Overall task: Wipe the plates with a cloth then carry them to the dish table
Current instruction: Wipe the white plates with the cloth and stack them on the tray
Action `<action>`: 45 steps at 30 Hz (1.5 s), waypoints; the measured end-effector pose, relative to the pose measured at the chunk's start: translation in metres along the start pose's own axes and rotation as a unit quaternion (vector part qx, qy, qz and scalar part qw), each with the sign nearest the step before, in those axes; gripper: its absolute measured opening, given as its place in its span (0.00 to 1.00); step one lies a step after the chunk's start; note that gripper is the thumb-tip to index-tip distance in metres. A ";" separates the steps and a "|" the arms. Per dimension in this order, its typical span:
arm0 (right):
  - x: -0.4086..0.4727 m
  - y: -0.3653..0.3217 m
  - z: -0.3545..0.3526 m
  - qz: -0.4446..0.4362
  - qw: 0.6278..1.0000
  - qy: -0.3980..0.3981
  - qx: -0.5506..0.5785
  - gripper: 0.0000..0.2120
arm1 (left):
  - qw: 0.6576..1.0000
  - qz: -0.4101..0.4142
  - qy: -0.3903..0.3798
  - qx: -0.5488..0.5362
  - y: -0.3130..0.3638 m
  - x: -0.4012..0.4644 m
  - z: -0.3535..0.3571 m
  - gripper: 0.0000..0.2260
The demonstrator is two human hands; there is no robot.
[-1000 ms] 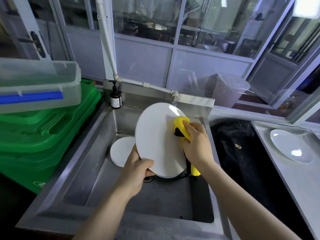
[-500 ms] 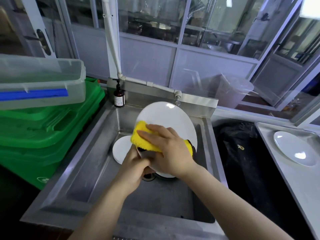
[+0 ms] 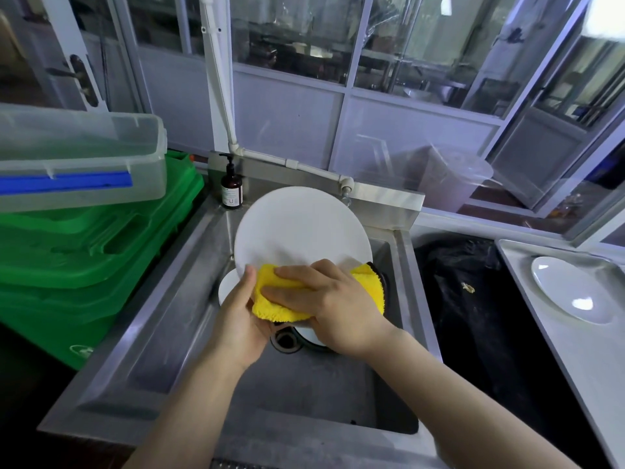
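Plate point(image 3: 297, 228): my left hand point(image 3: 236, 319) grips its lower edge, tilting it over sink point(image 3: 162, 319); my right hand point(image 3: 334, 309) presses yellow cloth point(image 3: 270, 299) flat, probably wiping.

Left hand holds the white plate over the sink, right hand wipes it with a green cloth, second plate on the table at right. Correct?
Not quite: the cloth is yellow, not green, as the head view shows. The rest stands: left hand holds the white plate over the sink, right hand wipes it, second plate on the table at right.
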State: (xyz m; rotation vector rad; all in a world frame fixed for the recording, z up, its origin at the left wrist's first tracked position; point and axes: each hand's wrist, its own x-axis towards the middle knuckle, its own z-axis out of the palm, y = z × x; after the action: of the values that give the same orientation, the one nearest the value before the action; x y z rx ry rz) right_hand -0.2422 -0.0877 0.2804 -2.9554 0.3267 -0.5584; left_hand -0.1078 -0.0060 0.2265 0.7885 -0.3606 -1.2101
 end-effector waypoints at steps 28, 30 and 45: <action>0.004 0.045 -0.022 0.410 0.763 0.346 0.361 0.18 | 0.773 0.253 -0.005 0.582 0.002 0.003 0.034 0.17; 0.007 0.043 -0.027 0.406 0.630 0.362 0.554 0.12 | 0.738 0.261 -0.002 0.623 0.000 0.005 0.034 0.19; -0.011 0.054 -0.035 0.375 0.514 0.330 0.697 0.20 | 0.914 0.181 0.091 0.352 0.005 0.008 0.021 0.31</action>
State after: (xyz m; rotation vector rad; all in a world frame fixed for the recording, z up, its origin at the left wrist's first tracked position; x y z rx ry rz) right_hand -0.2758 -0.1401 0.3004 -0.7877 0.6825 -1.0296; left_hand -0.1148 -0.0199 0.2435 1.3732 -0.7725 -0.6328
